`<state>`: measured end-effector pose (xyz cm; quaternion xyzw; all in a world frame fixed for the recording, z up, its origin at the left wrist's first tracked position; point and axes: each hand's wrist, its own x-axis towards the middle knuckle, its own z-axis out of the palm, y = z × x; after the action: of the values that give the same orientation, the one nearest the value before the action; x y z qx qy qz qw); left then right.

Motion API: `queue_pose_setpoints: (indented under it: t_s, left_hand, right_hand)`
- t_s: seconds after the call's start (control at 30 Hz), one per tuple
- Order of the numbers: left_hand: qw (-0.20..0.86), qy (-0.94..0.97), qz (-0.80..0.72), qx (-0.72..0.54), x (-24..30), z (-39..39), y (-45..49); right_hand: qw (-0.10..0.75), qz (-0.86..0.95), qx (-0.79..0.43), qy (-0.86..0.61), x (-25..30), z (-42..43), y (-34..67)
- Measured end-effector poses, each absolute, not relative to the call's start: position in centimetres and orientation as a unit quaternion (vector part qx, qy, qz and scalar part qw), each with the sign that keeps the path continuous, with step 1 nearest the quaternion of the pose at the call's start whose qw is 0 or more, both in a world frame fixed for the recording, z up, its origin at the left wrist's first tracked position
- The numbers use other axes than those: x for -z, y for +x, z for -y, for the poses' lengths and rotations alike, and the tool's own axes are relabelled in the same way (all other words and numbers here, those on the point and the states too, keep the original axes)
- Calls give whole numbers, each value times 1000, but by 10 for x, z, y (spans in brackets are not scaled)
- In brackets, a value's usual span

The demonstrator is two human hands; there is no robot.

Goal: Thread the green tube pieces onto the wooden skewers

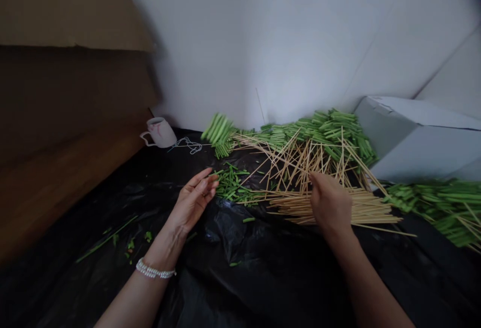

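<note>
My left hand [195,199], a beaded bracelet at its wrist, has its thumb and fingers curled together beside a loose heap of short cut green stalks [233,184]. What sits in that pinch, if anything, is too small to make out. My right hand [331,204] is closed, its back toward me, over a bundle of thin wooden skewers [289,205]; its fingertips are hidden. Behind it, more skewers [296,160] lie crisscrossed. Many of them run to rows of threaded green stalk pieces [319,130]. One small threaded row [218,130] lies at the left end.
Black plastic sheeting [240,278] covers the work surface. A white mug [161,132] and pale string [191,145] sit back left, near a cardboard box [75,77]. At right are a white box [398,137] and another green pile [443,203]. Scraps [148,237] lie front left.
</note>
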<state>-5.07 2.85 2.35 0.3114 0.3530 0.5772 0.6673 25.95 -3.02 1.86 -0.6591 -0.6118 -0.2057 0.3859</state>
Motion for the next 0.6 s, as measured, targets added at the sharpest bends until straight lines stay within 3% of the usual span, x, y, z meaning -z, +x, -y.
queue_pose_setpoints:
  t_s: [0.23, 0.37, 0.5, 0.6]
  left_hand:
    - [688, 297, -372, -549, -18, -27, -48]
    - [698, 296, -369, -537, -15, -28, -47]
    - [693, 317, -374, -529, -15, -26, -45]
    - [658, 401, -390, -504, -14, -21, -39]
  right_hand:
    - [493, 494, -131, -704, -27, 26, 272]
    - [520, 460, -203, -690, -17, 20, 279]
    - [486, 479, -117, -722, -16, 20, 282]
    - [361, 486, 47, -795, -22, 25, 278]
